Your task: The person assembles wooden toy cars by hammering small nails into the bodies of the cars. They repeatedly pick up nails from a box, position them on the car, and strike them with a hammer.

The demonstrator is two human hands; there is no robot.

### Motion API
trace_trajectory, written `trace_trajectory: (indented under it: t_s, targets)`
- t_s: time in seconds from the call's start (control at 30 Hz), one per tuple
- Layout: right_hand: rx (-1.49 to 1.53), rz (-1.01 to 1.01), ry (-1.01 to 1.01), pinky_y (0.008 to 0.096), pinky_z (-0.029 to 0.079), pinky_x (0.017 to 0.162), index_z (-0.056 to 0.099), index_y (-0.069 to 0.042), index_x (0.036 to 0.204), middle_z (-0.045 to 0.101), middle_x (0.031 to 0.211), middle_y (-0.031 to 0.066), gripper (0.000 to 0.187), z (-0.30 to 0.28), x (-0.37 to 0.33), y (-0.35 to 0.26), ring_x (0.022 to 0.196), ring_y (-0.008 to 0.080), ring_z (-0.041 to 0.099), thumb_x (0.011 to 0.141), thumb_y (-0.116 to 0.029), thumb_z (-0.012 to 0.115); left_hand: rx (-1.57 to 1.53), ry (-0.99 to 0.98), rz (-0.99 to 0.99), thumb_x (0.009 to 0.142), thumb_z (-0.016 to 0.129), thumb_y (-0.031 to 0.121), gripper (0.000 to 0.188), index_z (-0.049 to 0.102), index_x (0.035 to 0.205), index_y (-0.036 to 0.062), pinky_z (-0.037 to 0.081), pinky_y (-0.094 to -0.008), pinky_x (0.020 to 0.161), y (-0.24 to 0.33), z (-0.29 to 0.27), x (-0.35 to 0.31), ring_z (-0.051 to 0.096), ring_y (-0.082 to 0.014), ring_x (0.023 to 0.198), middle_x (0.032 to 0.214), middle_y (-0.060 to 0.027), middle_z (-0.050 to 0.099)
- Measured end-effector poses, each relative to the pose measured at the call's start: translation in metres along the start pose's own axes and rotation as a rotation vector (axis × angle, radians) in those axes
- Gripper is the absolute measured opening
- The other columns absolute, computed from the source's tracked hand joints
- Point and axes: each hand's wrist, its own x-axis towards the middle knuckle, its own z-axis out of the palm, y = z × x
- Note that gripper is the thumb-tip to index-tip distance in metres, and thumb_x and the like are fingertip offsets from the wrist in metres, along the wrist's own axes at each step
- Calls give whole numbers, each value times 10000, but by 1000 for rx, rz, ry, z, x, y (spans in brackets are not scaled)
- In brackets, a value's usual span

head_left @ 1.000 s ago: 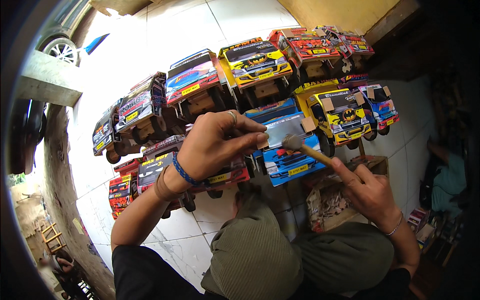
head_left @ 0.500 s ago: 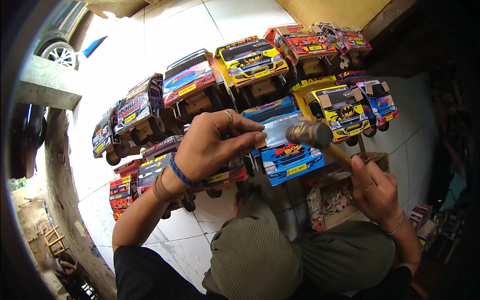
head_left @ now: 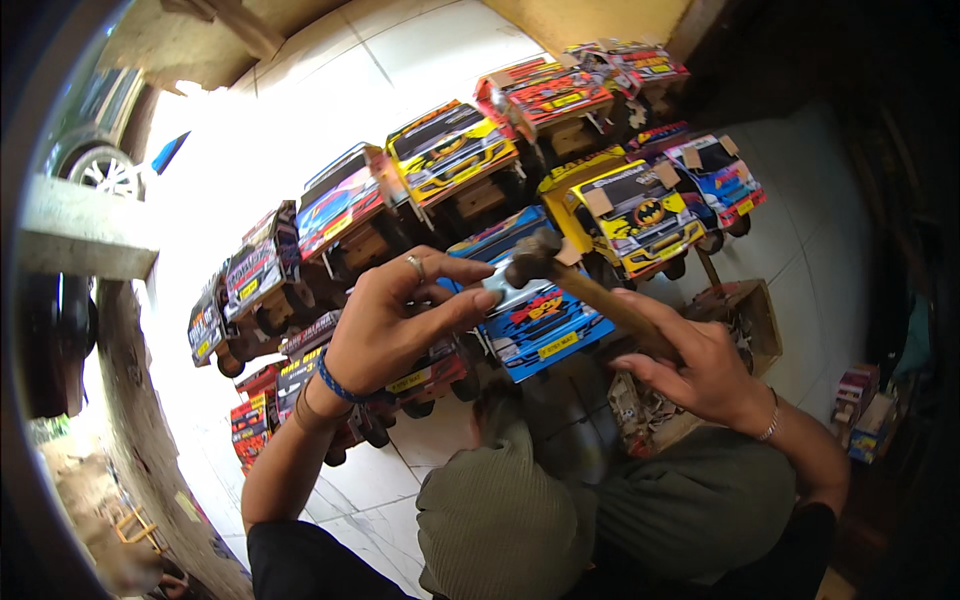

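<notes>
A blue toy truck (head_left: 552,335) with a printed front stands before my knees. At the left side of its windscreen is my left hand (head_left: 395,320), thumb and forefinger closed in a pinch; whatever lies between the tips is too small to make out. My right hand (head_left: 705,375) grips a hammer (head_left: 612,308) by its wooden handle. The dark hammer head is over the windscreen, close to my left fingertips; whether it touches cannot be told. A tan cardboard piece (head_left: 570,252) shows at the windscreen's right corner.
Rows of similar toy trucks surround it, including a yellow one (head_left: 645,220) on the right with tan cardboard patches. A wooden box (head_left: 760,330) of small scraps stands by my right knee (head_left: 690,500). Tiled floor (head_left: 365,505) lies below. Small boxes (head_left: 865,410) sit far right.
The view has shifted, so the trucks appear further left. The hammer head has moved left, nearer my left fingertips, and my right hand's grip looks looser. My left hand keeps its pinch at the windscreen.
</notes>
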Motion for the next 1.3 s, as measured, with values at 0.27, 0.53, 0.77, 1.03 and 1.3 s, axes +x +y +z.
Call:
trace_trajectory:
  t_s: [0.27,0.53,0.77,1.03,1.3]
  targets:
    - [-23,-53,67,397,569,635,579,-76,1301,725,888,173,417,18,12,18,762,322,743,931,-170,745,-36,-101,-114,921,766,45,199,644,1059,-30,564,-261,882,11,-2,3,708,-122,987,1019,-59,728]
    - [141,-127,218,377,591,721,582,-58,1319,751,997,163,431,11,7,17,900,279,770,934,-159,748,81,-155,-97,886,755,-57,253,632,1104,-23,587,-288,889,49,17,10,709,-154,1002,1001,-78,709]
    - [18,34,611,376,600,831,529,-45,1349,772,1096,106,440,-58,-87,33,994,274,757,984,-230,690,304,-319,64,867,801,16,141,753,998,34,561,-254,723,94,106,41,723,-113,838,931,-49,754]
    - [-61,471,1076,247,464,661,591,14,1282,651,801,27,346,-79,-218,80,748,53,557,1028,-212,653,126,-755,243,884,767,6,115,724,990,24,585,-336,833,72,276,99,748,-173,923,971,-80,759]
    - [-104,696,984,285,446,609,594,7,1299,607,786,70,345,-67,-268,84,648,118,536,1033,-210,633,428,-576,732,830,782,117,151,731,973,115,456,-365,855,4,357,109,643,-292,896,958,-48,740]
